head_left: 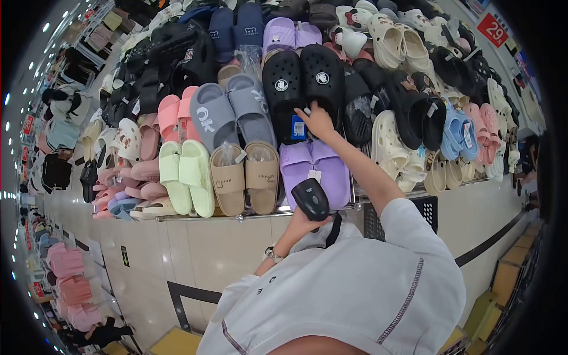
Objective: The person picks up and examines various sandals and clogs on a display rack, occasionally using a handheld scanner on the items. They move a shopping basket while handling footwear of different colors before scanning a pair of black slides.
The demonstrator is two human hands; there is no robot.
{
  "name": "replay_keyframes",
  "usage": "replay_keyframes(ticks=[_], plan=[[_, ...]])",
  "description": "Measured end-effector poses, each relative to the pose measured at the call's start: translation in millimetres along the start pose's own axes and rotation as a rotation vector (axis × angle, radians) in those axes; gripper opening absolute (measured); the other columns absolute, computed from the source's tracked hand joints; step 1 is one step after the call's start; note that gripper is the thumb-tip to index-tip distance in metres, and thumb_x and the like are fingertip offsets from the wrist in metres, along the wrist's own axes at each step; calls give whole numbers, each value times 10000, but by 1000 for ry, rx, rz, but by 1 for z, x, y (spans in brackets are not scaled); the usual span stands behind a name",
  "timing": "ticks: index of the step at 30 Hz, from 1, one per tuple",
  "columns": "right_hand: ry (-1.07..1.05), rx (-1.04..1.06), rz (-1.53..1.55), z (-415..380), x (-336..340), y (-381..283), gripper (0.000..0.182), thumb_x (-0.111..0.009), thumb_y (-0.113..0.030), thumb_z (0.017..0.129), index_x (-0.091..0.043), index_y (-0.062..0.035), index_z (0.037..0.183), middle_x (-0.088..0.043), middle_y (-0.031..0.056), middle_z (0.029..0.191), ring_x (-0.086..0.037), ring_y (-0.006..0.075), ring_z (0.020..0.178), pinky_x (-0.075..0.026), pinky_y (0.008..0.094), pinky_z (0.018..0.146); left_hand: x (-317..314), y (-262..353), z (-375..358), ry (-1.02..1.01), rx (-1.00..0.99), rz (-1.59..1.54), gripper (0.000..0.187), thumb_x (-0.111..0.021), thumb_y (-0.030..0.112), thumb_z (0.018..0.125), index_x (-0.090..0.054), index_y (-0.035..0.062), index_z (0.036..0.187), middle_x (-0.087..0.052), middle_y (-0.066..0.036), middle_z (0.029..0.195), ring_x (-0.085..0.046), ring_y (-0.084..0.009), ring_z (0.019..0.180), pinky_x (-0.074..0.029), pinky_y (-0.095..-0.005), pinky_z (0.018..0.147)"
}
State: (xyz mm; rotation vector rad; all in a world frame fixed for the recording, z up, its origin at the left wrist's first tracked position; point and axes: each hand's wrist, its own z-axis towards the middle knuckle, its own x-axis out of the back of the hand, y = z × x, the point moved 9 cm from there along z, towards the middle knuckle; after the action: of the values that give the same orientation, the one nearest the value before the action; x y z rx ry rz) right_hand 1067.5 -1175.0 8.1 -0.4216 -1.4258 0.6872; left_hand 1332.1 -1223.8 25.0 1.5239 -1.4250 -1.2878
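Note:
My left hand (299, 223), with a watch on its wrist, grips a black barcode scanner (311, 199) pointed up at the shoe display. My right hand (318, 121) reaches further up, fingers resting on a pair of black clogs (303, 80) and holding the blue tag (299, 128) that hangs from them. Just below the tag lies a pair of lilac slides (316, 168) with a small white tag. The scanner sits in front of the lilac slides, a little below the blue tag.
A sloping rack (236, 216) is packed with slippers: tan slides (245, 177), pale green slides (186, 177), grey slides (234, 112), cream clogs (390, 139), blue sandals (458, 133). A red price sign (492, 28) hangs at the top right. Tiled floor and more racks lie to the left.

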Motion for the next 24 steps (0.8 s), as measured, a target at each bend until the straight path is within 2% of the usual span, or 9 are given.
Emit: replay_keyframes(ticks=[2, 6, 10, 11, 12, 14, 16, 19, 24], plan=[[-29, -2, -127, 4, -9, 0, 773, -478, -571, 755, -408, 92, 1147, -579, 245, 808, -594, 361, 738, -488, 410, 647, 2, 1, 1, 4, -19, 24, 589, -793, 114, 569, -451, 48, 1044, -524, -8, 913, -503, -107, 826, -418, -260, 753], [-99, 80, -289, 12, -10, -9, 752, -453, -599, 755, -478, 103, 1024, -587, 227, 761, -604, 337, 707, -494, 401, 618, 8, -11, 0, -15, 50, 65, 597, -791, 105, 565, -445, 48, 1048, -522, -12, 916, -500, -107, 826, -416, -257, 745], [-142, 45, -169, 6, -10, -2, 733, -442, -562, 784, -405, 108, 1079, -581, 241, 787, -597, 352, 754, -486, 415, 647, 8, -19, 0, -30, 54, 69, 589, -788, 101, 572, -443, 47, 1047, -523, -16, 928, -501, -106, 831, -416, -259, 751], [-215, -13, -67, -1, -16, 6, 642, -535, -429, 772, -370, 92, 1109, -563, 240, 885, -565, 352, 872, -456, 404, 744, 7, -15, -2, -9, 15, 40, 584, -786, 97, 576, -444, 46, 1047, -523, -18, 932, -502, -107, 835, -419, -260, 752], [-218, -12, -69, -16, -9, 3, 642, -535, -429, 772, -370, 92, 1109, -563, 240, 885, -565, 352, 872, -456, 404, 744, 8, -9, -4, 13, -23, 13, 579, -784, 94, 579, -445, 46, 1046, -523, -20, 935, -504, -107, 838, -421, -260, 753], [76, 242, -165, -63, 35, -33, 518, -610, -267, 717, -420, 38, 1089, -512, 211, 1037, -490, 324, 1015, -404, 381, 839, 7, -1, -9, 42, -50, -5, 498, -773, 93, 594, -471, 35, 985, -537, -18, 899, -508, -100, 816, -425, -256, 744], [108, 527, -32, -109, 45, -53, 481, -638, -174, 659, -465, -37, 1087, -466, 141, 1133, -411, 293, 1103, -345, 403, 899, 9, 0, -11, 69, -76, -24, 418, -762, 92, 609, -497, 23, 924, -551, -17, 863, -512, -93, 795, -429, -251, 734], [-143, 801, -88, -167, 17, -65, 440, -610, -179, 665, -503, -89, 1083, -456, 100, 1178, -379, 287, 1149, -312, 452, 928, 15, -19, -14, 97, -11, 11, 533, -766, 105, 614, -435, 20, 1023, -532, -32, 938, -503, -103, 849, -422, -258, 773], [-259, 784, -138, -192, -10, -45, 422, -562, -241, 679, -522, -107, 1077, -440, 65, 1229, -273, 270, 1245, -218, 463, 1000, 13, -17, -11, 26, -20, 5, 590, -764, 108, 620, -400, 12, 1075, -521, -46, 978, -501, -118, 895, -421, -262, 796]])
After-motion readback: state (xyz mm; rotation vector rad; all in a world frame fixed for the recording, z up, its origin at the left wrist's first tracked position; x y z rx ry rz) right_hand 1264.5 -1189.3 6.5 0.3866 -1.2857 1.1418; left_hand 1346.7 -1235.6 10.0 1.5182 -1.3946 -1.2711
